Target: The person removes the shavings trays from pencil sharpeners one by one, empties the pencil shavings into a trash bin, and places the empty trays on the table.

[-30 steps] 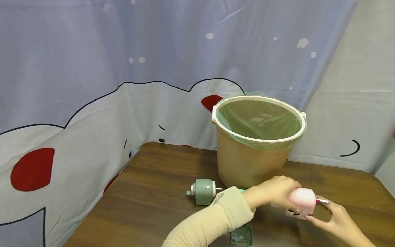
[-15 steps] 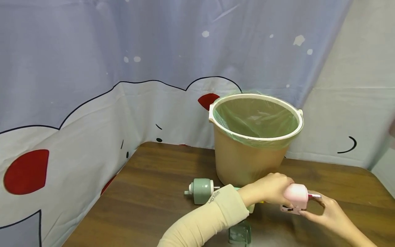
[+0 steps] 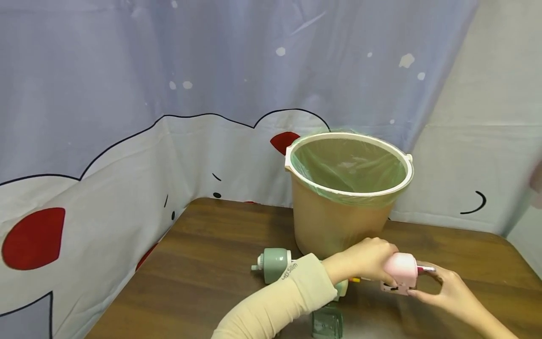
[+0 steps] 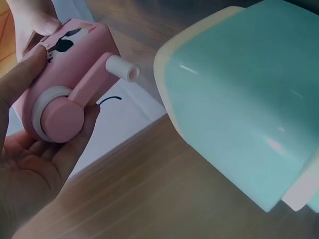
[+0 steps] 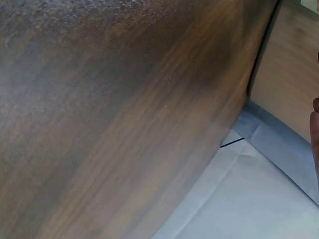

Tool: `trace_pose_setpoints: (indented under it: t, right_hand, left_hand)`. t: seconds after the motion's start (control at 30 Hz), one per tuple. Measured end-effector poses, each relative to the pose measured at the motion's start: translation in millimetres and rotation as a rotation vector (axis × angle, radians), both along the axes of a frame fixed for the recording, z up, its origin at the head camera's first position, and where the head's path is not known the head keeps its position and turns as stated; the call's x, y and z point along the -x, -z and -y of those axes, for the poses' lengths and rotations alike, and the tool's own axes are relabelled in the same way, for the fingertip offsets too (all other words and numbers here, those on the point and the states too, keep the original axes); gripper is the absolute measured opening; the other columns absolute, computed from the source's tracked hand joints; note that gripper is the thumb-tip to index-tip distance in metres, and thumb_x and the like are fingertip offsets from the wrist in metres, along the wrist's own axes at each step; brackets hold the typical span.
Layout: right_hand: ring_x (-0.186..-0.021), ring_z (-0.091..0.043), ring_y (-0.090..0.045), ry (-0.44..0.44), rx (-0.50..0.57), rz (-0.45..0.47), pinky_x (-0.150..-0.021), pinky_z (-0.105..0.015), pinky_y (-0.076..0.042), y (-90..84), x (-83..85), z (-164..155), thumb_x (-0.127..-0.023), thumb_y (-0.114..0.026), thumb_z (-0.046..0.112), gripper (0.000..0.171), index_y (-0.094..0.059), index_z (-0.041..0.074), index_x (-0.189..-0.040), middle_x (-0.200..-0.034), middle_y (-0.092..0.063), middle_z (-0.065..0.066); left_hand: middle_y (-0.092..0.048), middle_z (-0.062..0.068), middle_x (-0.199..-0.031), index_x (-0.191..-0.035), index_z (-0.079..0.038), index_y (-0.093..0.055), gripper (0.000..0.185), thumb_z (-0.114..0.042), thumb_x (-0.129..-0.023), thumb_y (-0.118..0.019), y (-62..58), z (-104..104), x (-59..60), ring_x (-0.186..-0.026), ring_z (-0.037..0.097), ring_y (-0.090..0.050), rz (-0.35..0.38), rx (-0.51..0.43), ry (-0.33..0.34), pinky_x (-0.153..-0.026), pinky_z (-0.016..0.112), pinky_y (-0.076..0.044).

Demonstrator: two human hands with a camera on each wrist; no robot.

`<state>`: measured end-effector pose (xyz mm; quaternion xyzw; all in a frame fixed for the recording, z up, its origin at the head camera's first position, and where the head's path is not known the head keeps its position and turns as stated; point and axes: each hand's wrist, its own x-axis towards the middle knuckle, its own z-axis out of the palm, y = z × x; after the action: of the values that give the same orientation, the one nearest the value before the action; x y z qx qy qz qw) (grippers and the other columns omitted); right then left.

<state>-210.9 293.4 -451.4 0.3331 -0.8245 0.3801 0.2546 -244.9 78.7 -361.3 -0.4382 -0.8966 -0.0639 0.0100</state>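
Note:
My left hand [image 3: 372,259] grips a pink pencil sharpener [image 3: 401,269] just above the table, in front of the bin. Its pink crank [image 4: 79,94] with a white knob shows in the left wrist view. My right hand [image 3: 444,289] pinches the sharpener's front end, thumb and fingers beside a short silver and red part [image 3: 425,269]. A dark green sharpener [image 3: 275,264] lies left of my sleeve. A mint-green sharpener [image 4: 239,94] is close to the left wrist camera and mostly hidden by my forearm in the head view.
A beige bin [image 3: 338,221] lined with a green bag stands at the back of the wooden table [image 3: 211,263]. A clear green tray [image 3: 327,322] lies near the front. A small yellow-orange thing [image 3: 354,280] shows behind my left wrist. A printed curtain [image 3: 228,155] hangs behind.
The head view has shifted slightly, so everything sits a little further left. Both hands keep their hold on the pink sharpener, with barely any movement.

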Motion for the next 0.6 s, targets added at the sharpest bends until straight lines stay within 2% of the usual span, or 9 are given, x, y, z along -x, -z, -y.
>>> trace_pose_setpoints:
  t: [0.27,0.43,0.6]
  right_hand:
    - [-0.106,0.021,-0.048,-0.018,-0.009,0.022,-0.087,0.003,-0.034,-2.3,-0.8,-1.8,-0.047,-0.084,-0.01,0.068,-0.065,0.014,-0.108,-0.113,-0.056,0.031]
    - [-0.103,0.02,-0.05,-0.041,-0.01,0.07,-0.086,0.002,-0.036,-4.4,-2.6,-8.6,-0.05,-0.082,-0.013,0.071,-0.063,0.018,-0.111,-0.111,-0.057,0.031]
    - [-0.101,0.021,-0.05,-0.024,-0.026,0.074,-0.085,0.003,-0.034,-3.2,-4.0,-14.4,-0.05,-0.084,-0.009,0.072,-0.061,0.019,-0.113,-0.109,-0.057,0.032]
  left_hand:
    - [-0.065,-0.014,-0.094,-0.109,-0.02,-0.064,0.05,-0.047,-0.069,-0.08,-0.6,0.6,-0.3,-0.081,-0.005,-0.055,-0.007,0.019,0.01,-0.07,0.009,-0.042]
    - [-0.064,-0.015,-0.094,-0.109,-0.02,-0.063,0.05,-0.047,-0.07,-0.08,2.0,-4.0,-0.7,-0.081,-0.005,-0.055,-0.017,0.025,0.011,-0.07,0.009,-0.043]
    - [-0.064,-0.016,-0.095,-0.108,-0.021,-0.062,0.048,-0.046,-0.07,-0.079,5.2,-10.7,-1.8,-0.081,-0.005,-0.055,-0.025,0.043,-0.006,-0.07,0.009,-0.043]
